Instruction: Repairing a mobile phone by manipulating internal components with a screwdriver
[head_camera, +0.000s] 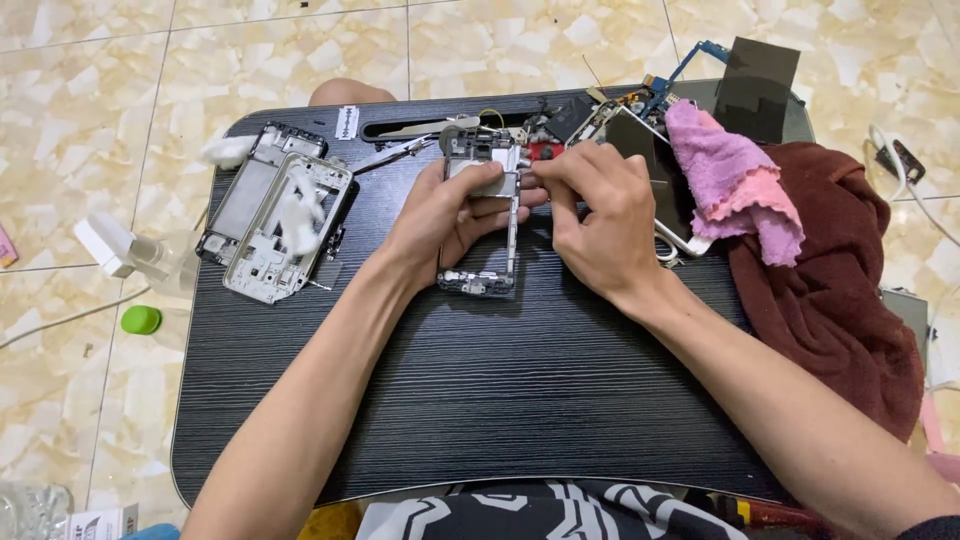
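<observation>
My left hand (445, 215) grips a stripped phone frame (482, 283) that stands tilted on the black lap table (470, 400). My right hand (600, 215) pinches at the top right edge of that frame, fingertips closed on a small part or tool too small to make out. Both hands meet near the table's far middle. A second phone frame with white cotton bits (285, 225) lies flat to the left, on top of another dark phone body (245, 190).
Loose phone parts and a circuit board (610, 105) crowd the far edge. Tweezers (395, 152) lie near the slot. A pink cloth (735, 185) rests on a maroon towel (835, 290) at right. A spray bottle (130, 250) and green cap (141, 320) sit on the tiled floor.
</observation>
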